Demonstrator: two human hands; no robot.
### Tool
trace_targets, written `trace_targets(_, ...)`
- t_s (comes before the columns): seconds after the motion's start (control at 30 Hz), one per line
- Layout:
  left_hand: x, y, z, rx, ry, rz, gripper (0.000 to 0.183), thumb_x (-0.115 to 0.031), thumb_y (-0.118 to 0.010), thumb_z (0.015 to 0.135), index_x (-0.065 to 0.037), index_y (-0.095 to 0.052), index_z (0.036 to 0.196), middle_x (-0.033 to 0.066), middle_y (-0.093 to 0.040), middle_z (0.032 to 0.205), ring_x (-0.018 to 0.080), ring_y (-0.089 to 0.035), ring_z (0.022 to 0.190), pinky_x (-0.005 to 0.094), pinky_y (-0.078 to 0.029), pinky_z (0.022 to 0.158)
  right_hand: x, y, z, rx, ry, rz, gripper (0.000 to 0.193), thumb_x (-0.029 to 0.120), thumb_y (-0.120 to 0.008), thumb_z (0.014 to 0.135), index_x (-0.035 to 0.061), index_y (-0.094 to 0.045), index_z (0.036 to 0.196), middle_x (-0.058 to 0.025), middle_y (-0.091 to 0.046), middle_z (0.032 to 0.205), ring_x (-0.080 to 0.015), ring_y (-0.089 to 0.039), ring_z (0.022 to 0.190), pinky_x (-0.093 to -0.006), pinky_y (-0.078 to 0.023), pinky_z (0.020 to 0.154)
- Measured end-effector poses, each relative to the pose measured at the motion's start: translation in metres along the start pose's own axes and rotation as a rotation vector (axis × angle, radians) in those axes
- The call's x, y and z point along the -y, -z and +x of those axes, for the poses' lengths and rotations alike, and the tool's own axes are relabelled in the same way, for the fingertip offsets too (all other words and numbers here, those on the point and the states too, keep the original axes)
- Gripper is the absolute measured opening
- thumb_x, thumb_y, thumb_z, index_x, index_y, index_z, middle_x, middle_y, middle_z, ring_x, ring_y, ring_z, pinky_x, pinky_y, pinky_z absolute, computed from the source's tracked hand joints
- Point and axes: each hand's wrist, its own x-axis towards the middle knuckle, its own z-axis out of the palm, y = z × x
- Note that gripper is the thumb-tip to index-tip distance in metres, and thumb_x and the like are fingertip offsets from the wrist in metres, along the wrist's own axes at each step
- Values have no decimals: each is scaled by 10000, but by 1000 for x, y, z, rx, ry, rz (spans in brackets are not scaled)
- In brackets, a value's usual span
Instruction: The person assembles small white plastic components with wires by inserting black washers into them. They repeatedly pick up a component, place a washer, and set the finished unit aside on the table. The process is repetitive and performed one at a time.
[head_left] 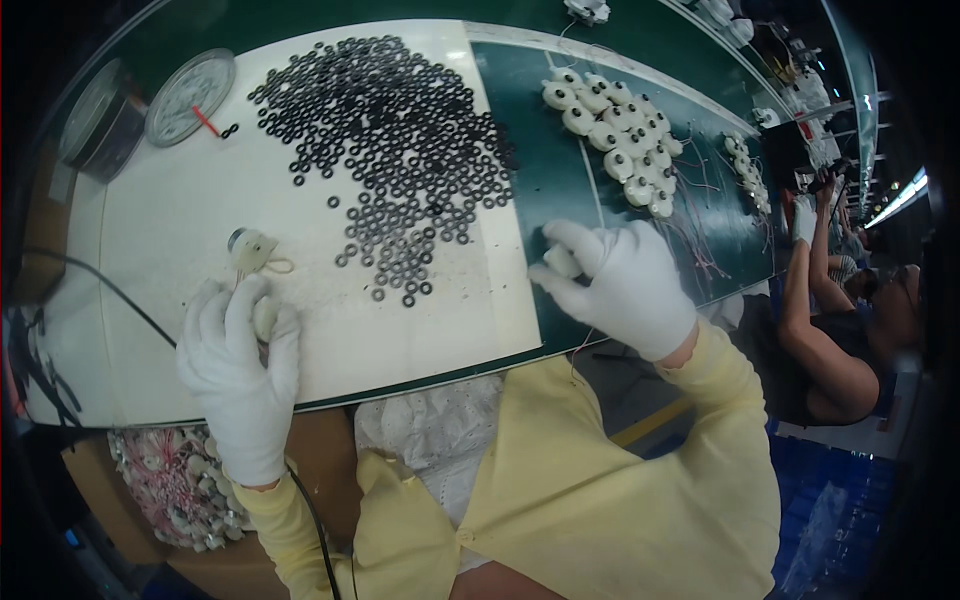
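Observation:
My left hand, in a white glove, is closed around a small cream rounded part that shows between thumb and fingers. Just beyond those fingertips lies a cream piece with a silvery round end and a short loop. My right hand, also gloved, pinches another cream rounded part over the green mat, with thin wires hanging below the hand. Between the hands and farther off, many small black rings spread over the white board.
Cream round parts with black centres cluster on the mat, wires trailing. At the far left are a clear tub and a round lid with a red strip. A box of wired parts sits below the table's edge. A person works at right.

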Motion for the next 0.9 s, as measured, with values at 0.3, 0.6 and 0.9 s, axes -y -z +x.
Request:
trace_targets(0.3, -1, 0, -4, 11, -4, -9, 402, -121, -732, 908, -41, -620, 1286, 178, -637, 1197, 404, -598, 1162, 502, -479, 982, -91, 58, -17, 132, -357, 107, 319, 166, -770, 837, 136, -709, 1149, -96, -668, 781, -299, -682, 718, -405, -542, 683)
trace_targets(0.6, -1, 2, -1, 13, -19, -10, 420, -102, -741, 899, -33, -615, 1294, 176, -636, 1179, 394, -602, 1130, 496, -485, 975, -175, 3, -29, 183, -598, 225, 457, 133, -750, 852, 139, -679, 1303, -179, -742, 1031, -352, -724, 927, -404, -562, 808)
trace_targets(0.9, 1, 6, -3, 14, -170, -19, 411, -197, -749, 905, -60, -629, 1273, 102, -643, 1106, 371, -608, 1122, 499, -474, 929, -171, -3, -33, 106, -752, 181, 305, 223, -730, 908, 91, -734, 1182, -167, -756, 1038, -304, -747, 897, -369, -566, 780)
